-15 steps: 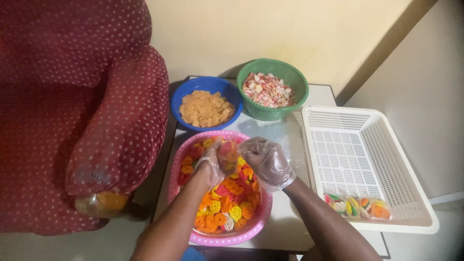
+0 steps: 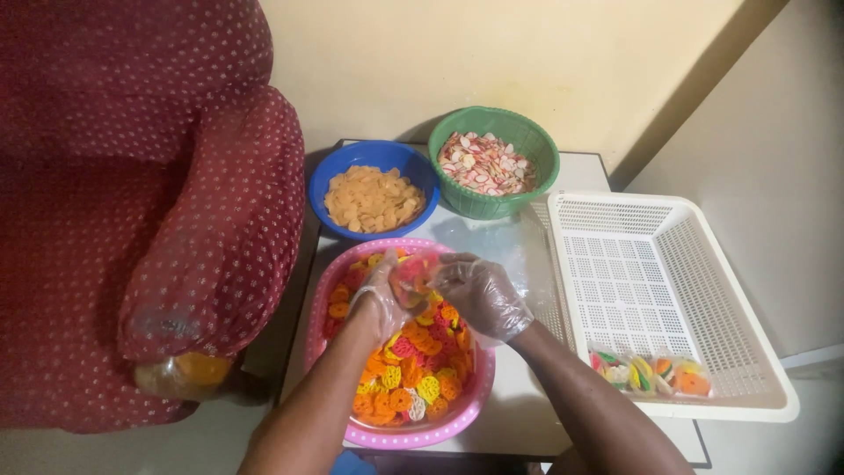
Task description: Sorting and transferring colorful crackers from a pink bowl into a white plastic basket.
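Both my hands wear clear plastic gloves and meet over a pink bowl full of orange, red and yellow wheel-shaped snack pieces. My left hand and my right hand hold between them a small clear bag with some of these coloured pieces inside. The bag hangs just above the far half of the pink bowl.
A blue bowl of pale orange chips and a green basket of white-and-red pieces stand behind the pink bowl. A white slotted tray on the right holds a few filled small bags. A dotted maroon armchair stands left of the table.
The hands have drawn slightly closer around the small bag; the view has shifted a little. Everything else stays in place.
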